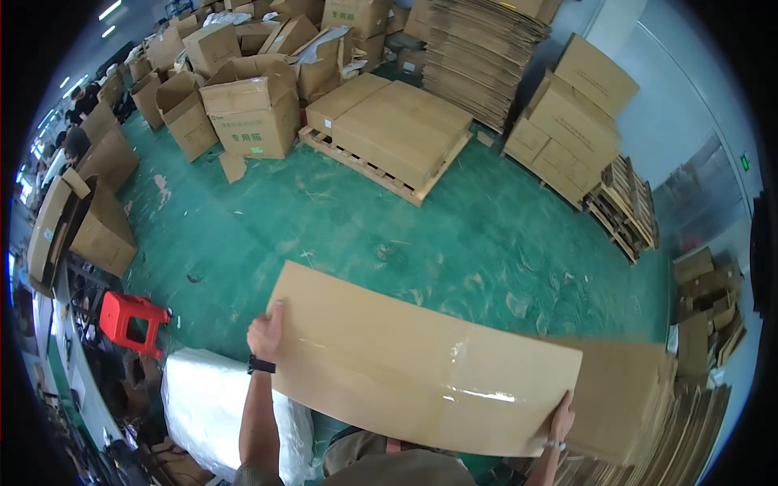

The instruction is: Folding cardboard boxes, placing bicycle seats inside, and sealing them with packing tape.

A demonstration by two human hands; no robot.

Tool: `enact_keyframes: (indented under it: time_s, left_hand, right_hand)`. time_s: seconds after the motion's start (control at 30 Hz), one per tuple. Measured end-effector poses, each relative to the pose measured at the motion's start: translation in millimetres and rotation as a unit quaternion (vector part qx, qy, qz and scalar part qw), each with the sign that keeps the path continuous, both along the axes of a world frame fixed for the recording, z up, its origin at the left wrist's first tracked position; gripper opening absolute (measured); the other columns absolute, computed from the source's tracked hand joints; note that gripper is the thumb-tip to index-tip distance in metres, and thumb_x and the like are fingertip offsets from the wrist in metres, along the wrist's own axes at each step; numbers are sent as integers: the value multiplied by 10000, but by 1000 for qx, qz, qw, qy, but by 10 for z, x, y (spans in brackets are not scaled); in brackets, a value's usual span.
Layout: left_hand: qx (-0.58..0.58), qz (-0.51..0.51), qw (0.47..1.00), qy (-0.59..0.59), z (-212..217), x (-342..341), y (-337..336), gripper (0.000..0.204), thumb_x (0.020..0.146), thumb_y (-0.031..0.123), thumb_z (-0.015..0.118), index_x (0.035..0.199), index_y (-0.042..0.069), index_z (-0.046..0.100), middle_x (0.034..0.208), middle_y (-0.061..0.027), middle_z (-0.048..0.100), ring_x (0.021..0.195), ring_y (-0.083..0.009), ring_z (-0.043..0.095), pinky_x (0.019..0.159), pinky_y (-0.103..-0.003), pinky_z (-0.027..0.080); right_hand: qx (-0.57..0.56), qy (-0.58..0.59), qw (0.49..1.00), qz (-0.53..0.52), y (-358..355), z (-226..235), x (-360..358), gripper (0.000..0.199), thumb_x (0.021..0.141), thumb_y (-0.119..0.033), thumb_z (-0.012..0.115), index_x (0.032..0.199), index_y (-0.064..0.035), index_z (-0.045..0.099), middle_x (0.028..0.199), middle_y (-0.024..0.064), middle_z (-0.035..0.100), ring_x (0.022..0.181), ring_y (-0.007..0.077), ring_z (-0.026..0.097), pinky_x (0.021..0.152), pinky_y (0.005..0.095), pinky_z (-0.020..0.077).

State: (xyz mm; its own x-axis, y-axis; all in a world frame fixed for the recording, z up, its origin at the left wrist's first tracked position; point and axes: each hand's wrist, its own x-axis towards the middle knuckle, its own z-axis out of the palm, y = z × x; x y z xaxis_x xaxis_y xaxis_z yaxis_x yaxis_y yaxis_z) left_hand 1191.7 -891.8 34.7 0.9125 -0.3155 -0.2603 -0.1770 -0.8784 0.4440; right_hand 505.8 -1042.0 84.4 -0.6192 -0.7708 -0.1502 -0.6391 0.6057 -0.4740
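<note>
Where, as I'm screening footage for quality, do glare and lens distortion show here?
In the head view, white glare streaks the held cardboard; in the head view, the ceiling lights look bright at upper left; in the head view, fisheye distortion bows lines on the wall at right, and the corners go black.

My left forearm reaches nearly straight forward, and my left hand is closed in a firm grip, thumb pointing away from me. Well apart and nearer my body, my right hand grips too; only a little of my right forearm shows.
</note>
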Motion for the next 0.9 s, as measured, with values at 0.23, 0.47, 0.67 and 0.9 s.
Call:
enact_keyframes:
  time_s: [0.23,0.47,0.67,0.9]
  left_hand:
    - [-38,119,992,-6,67,1774,-1064,908,832,766,474,1040,-92,684,994,-299,679,991,-449,647,867,-477,497]
    - [-33,253,966,-26,-158,3394,-2253,904,829,776,471,982,-88,689,966,-315,675,972,-451,654,853,-488,498]
    - [-39,236,971,9,-550,5163,-4050,923,820,792,466,1014,-84,681,975,-310,677,995,-459,646,842,-492,500]
    - [42,166,985,-22,-132,6767,-6239,907,819,796,466,1028,-56,698,992,-303,677,997,-452,646,848,-494,504]
  right_hand:
    - [12,55,984,170,-3285,-92,2758,891,866,-752,416,1037,77,693,1029,330,659,1050,474,615,915,489,476]
    - [-8,49,956,288,-6006,-129,5466,890,867,-756,400,995,72,702,993,328,663,1019,475,623,877,508,482]
    - [-118,74,941,307,-7832,-748,6969,878,869,-751,408,915,74,704,943,337,655,996,472,629,848,508,491]
    - [35,35,979,200,-9187,-629,7926,857,851,-771,427,898,34,719,905,287,682,959,460,638,842,488,492]
